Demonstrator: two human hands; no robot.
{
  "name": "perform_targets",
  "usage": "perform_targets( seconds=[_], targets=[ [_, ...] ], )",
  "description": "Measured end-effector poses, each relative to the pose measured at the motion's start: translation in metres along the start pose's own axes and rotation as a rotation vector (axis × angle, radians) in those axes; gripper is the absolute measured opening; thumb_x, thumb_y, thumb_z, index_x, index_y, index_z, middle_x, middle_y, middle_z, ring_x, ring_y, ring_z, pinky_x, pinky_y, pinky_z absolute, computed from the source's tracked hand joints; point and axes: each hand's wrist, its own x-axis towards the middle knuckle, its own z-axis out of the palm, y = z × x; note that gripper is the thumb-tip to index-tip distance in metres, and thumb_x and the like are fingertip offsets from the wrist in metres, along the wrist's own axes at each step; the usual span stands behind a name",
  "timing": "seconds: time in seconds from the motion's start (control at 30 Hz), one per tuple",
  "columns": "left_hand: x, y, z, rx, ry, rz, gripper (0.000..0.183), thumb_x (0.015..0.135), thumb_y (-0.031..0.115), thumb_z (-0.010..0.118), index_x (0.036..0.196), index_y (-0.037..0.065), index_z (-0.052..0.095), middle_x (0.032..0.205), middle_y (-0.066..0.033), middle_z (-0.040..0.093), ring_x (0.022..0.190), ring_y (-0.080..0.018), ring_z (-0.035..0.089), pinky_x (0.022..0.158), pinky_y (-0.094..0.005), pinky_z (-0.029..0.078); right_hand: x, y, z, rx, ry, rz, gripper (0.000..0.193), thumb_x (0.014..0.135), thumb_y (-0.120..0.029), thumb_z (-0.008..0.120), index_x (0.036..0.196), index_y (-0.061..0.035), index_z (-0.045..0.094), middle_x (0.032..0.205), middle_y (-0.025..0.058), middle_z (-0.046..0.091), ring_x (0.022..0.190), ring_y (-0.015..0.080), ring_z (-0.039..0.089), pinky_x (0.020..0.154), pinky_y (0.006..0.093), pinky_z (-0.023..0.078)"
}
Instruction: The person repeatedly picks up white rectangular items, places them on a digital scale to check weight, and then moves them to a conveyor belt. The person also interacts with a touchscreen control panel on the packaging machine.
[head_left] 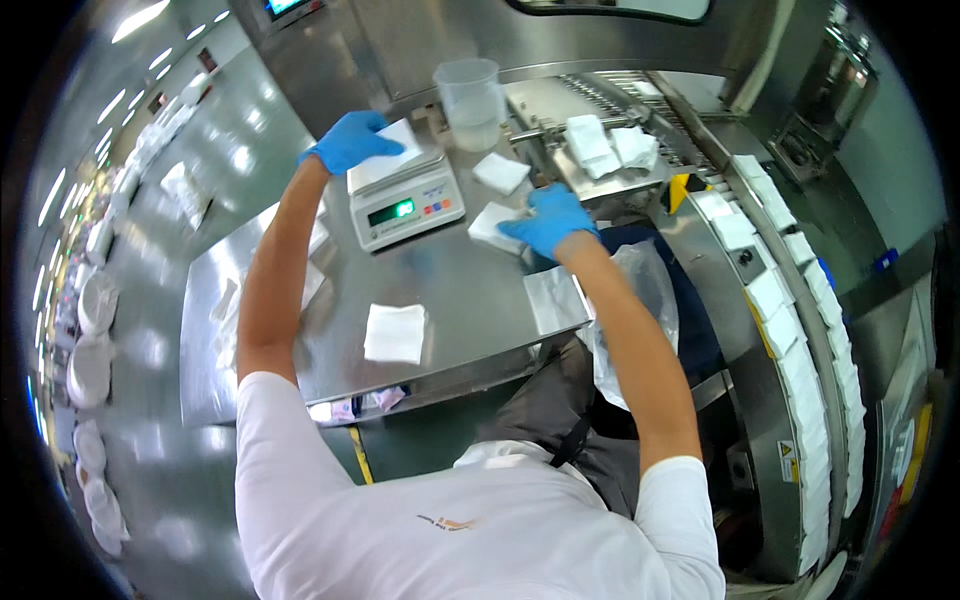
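Note:
My left hand, in a blue glove, is over the far left of a digital scale with a lit green display. Its fingers close on the edge of a white folded pad at the scale's pan. To the right of the scale, my gloved right hand has its fingertips and thumb on another white folded pad lying on the steel table. Just beyond that pad lies a similar white pad. A single white pad rests near the table's front edge.
A clear plastic jug stands behind the scale. White pads sit on a steel ledge by a roller conveyor. Rows of white pads line a curved track at right. A clear plastic bag hangs beside my right forearm.

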Motion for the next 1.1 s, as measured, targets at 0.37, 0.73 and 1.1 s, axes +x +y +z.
perform_targets(
  seconds=[0.37,0.73,1.1],
  targets=[
    [-0.008,-0.034,0.017,0.146,0.371,0.089,0.053,0.079,0.025,0.083,0.124,0.0,0.066,0.121,-0.017,0.068,0.109,-0.0247,0.067,0.093,-0.0398,0.053,0.015,-0.036,0.015,0.207,-0.167,-0.007,0.083,0.07,-0.049,0.087,0.126,0.0059,0.061,0.124,0.027,0.066,0.114,0.0412,0.065,0.098,0.0448,0.053],
    [-0.038,0.03,0.019,-0.881,0.278,0.016,0.033,0.086,0.01,0.08,0.114,-0.001,0.069,0.102,-0.0088,0.073,0.089,-0.0133,0.067,0.082,-0.0269,0.054,0.102,-0.117,-0.055,0.914,0.122,-0.257,0.053,0.078,-0.031,0.089,0.114,-0.0007,0.065,0.103,0.0116,0.07,0.093,0.018,0.065,0.084,0.0317,0.054],
    [-0.037,-0.037,-0.006,-0.887,0.674,0.054,0.02,0.09,0.005,0.075,0.11,0.001,0.07,0.099,-0.0061,0.073,0.087,-0.0116,0.067,0.081,-0.0263,0.056,0.153,-0.17,-0.012,0.976,-0.341,-0.179,0.053,0.081,-0.032,0.088,0.121,-0.0026,0.07,0.099,0.0028,0.071,0.084,0.0114,0.061,0.078,0.0259,0.05]
  ],
)
